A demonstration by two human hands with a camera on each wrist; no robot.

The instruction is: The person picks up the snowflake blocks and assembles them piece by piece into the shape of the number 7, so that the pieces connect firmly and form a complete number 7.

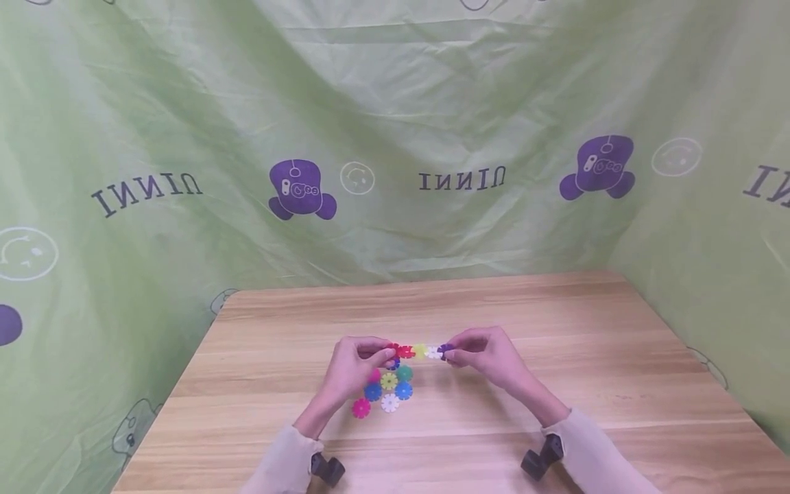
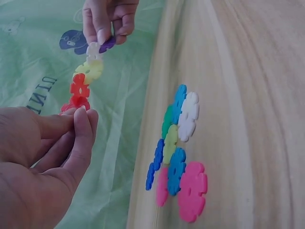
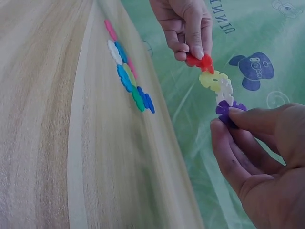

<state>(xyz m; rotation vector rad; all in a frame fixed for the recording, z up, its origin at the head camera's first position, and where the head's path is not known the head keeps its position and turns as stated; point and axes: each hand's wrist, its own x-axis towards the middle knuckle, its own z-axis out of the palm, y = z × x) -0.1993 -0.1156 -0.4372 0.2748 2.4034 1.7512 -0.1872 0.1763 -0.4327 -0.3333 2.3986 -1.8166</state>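
Between both hands, raised above the table, stretches a chain of interlocking flower-shaped plastic discs. From left to right it runs red, red, yellow, white, purple. My left hand (image 1: 353, 365) pinches the red disc (image 2: 77, 103) at one end between thumb and fingers. At the other end, my right hand (image 1: 496, 355) pinches the purple disc (image 3: 229, 112). The yellow disc (image 2: 90, 70) and the white disc (image 3: 224, 90) join in the middle. Fingertips partly hide both end discs.
Several loose flower discs lie grouped on the wooden table (image 1: 247, 384), including a yellow disc (image 1: 389, 381), a white disc (image 1: 390, 403), a pink disc (image 1: 361, 408) and a green disc (image 1: 404, 373). A green printed cloth (image 1: 395, 233) hangs behind the table and at its sides.
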